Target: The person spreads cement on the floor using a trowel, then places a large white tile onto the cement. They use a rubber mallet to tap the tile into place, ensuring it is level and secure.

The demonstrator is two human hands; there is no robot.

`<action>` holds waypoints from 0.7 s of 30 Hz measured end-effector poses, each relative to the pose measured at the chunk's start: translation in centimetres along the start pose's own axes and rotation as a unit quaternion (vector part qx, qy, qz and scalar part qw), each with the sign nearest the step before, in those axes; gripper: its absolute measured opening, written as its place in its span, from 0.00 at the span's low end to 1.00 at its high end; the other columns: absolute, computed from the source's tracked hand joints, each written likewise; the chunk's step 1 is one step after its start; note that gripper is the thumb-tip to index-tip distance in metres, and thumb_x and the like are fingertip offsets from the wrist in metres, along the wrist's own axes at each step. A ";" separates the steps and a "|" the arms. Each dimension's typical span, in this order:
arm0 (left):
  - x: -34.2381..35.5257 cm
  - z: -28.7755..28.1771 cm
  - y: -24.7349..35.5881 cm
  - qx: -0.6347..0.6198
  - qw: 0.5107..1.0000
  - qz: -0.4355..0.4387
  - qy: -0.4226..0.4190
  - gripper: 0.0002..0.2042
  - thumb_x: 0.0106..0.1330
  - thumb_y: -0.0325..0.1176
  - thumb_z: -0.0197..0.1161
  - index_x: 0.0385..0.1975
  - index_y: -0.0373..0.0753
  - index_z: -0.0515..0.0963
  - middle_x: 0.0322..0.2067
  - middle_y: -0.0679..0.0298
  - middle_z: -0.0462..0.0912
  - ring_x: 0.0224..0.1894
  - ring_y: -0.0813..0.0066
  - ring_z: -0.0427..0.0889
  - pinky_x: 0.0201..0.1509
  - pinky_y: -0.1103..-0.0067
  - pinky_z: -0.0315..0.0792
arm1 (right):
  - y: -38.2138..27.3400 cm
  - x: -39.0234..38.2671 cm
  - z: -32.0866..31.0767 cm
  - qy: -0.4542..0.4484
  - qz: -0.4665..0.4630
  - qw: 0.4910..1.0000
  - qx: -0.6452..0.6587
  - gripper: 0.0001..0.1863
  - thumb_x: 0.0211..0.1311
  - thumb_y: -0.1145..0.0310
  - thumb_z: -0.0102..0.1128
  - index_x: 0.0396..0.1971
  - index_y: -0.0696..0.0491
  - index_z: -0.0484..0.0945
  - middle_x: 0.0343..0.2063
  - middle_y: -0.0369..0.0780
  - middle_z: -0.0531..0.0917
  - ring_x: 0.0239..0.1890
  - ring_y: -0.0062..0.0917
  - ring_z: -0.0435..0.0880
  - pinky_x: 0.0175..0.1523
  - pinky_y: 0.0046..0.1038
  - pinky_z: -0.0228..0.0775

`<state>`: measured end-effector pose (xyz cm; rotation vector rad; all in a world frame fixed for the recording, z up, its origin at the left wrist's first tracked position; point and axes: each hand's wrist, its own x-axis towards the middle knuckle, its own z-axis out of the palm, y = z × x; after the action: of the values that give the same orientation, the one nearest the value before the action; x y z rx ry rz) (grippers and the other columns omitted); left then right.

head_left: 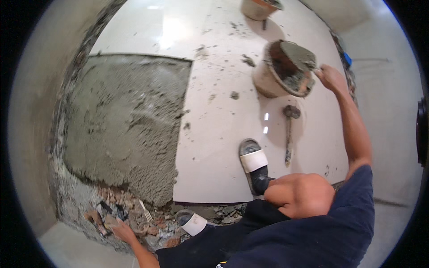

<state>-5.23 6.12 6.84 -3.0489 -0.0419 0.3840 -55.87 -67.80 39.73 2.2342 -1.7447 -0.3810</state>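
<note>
My right hand (pixel 331 79) is closed at the right rim of a mortar-smeared bucket (pixel 267 80). It grips a trowel, and the grey blade (pixel 298 56) lies tilted over the bucket's mouth with wet mortar on it. At the lower left, my left hand (pixel 121 230) reaches down to the rubble, beside a tool with a brown handle (pixel 94 219) and dark grey parts; blur hides whether the fingers hold it. A rectangular bed of wet grey mortar (pixel 129 120) spreads between the left wall and the pale floor tiles (pixel 219 147).
A mallet (pixel 291 129) lies on the tiles below the bucket. Another bucket (pixel 258 10) stands farther off. My sandalled foot (pixel 254 161) rests on the tiles, the other (pixel 193 223) on broken rubble (pixel 154 228). Mortar crumbs dot the tiles; walls rise at both sides.
</note>
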 end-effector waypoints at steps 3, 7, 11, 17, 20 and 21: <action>-3.0 -1.1 -1.9 0.063 0.996 0.057 0.021 0.37 0.71 0.57 0.47 0.66 0.26 0.58 0.63 0.40 0.63 0.66 0.45 0.62 0.68 0.60 0.58 | 1.9 4.5 4.9 -0.038 0.014 0.993 -0.108 0.15 0.62 0.58 0.54 0.34 0.53 0.84 0.36 0.48 0.85 0.42 0.41 0.85 0.44 0.40 0.77; -4.9 -1.3 -4.9 0.113 0.989 -0.018 0.091 0.42 0.68 0.66 0.42 0.71 0.38 0.51 0.67 0.49 0.59 0.68 0.52 0.61 0.70 0.61 0.58 | -1.4 6.1 9.0 -0.055 -0.033 0.977 -0.204 0.10 0.57 0.67 0.57 0.35 0.49 0.87 0.36 0.43 0.87 0.40 0.35 0.87 0.40 0.37 0.79; -8.5 -1.9 -6.7 0.125 0.984 -0.122 0.028 0.40 0.69 0.62 0.44 0.68 0.31 0.55 0.65 0.44 0.61 0.67 0.48 0.62 0.69 0.61 0.59 | -2.6 5.7 7.8 -0.141 -0.056 0.978 -0.145 0.10 0.52 0.66 0.61 0.32 0.53 0.86 0.32 0.44 0.87 0.37 0.33 0.88 0.38 0.36 0.79; -13.1 -2.5 -3.5 0.031 0.991 -0.128 0.019 0.38 0.71 0.56 0.46 0.65 0.23 0.56 0.63 0.38 0.63 0.66 0.43 0.62 0.67 0.60 0.59 | -2.3 6.0 6.1 -0.278 -0.061 0.958 -0.043 0.12 0.48 0.64 0.62 0.26 0.59 0.84 0.24 0.48 0.85 0.30 0.38 0.86 0.36 0.39 0.77; -12.2 -2.3 -1.8 -0.010 0.997 -0.075 0.017 0.37 0.71 0.54 0.47 0.64 0.22 0.57 0.62 0.36 0.63 0.66 0.41 0.61 0.68 0.59 0.57 | -2.7 4.8 5.7 -0.230 -0.122 0.965 -0.031 0.16 0.52 0.62 0.62 0.23 0.62 0.82 0.17 0.48 0.82 0.21 0.37 0.85 0.31 0.37 0.77; -11.4 -2.1 -1.3 -0.016 0.998 -0.054 0.010 0.37 0.71 0.55 0.47 0.64 0.22 0.58 0.62 0.36 0.63 0.66 0.41 0.61 0.69 0.59 0.56 | -2.6 4.2 5.5 -0.250 -0.109 0.962 -0.019 0.16 0.54 0.62 0.62 0.23 0.64 0.80 0.16 0.49 0.81 0.18 0.35 0.84 0.26 0.36 0.75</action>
<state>-15.78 6.91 11.81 -3.0638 -0.2125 0.3475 -54.60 -71.59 33.55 2.4564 -1.6800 -1.1024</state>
